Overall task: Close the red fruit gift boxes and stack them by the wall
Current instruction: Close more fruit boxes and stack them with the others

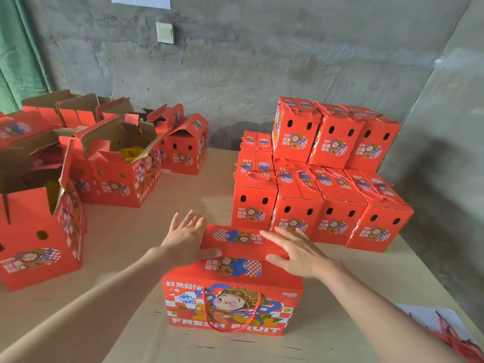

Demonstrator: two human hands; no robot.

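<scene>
Nearest item: one red gift box (233, 305) on the wooden table (157, 231), front centre, well apart from the wall (262, 61). Its long axis runs left to right. The broad printed face, lettered FRESH FRUIT, points toward the person, and a red rope handle (235, 326) hangs down it. The contents cannot be seen.

The top flap (235, 244) is folded over the box. The left hand (186, 237) lies at the flap's left end, fingers straight and spread, thumb along the near edge. The right hand (296, 252) lies flat on the right end, fingers extended. Neither hand grips anything.

Closed boxes (327, 205) stand just behind and to the right, packed side by side, with three more boxes (335, 137) on top near the wall. Their ends with two oval holes face the person, and their long axes run back toward the wall.

To the left, open boxes (123, 174) stand with flaps raised. One shows something yellow (131, 153) inside, but what it is cannot be told. Another box (186, 148) behind them has its top partly folded. A larger open box (39, 231) stands at far left.

Loose red cords (461, 341) lie at the table's right front edge.
</scene>
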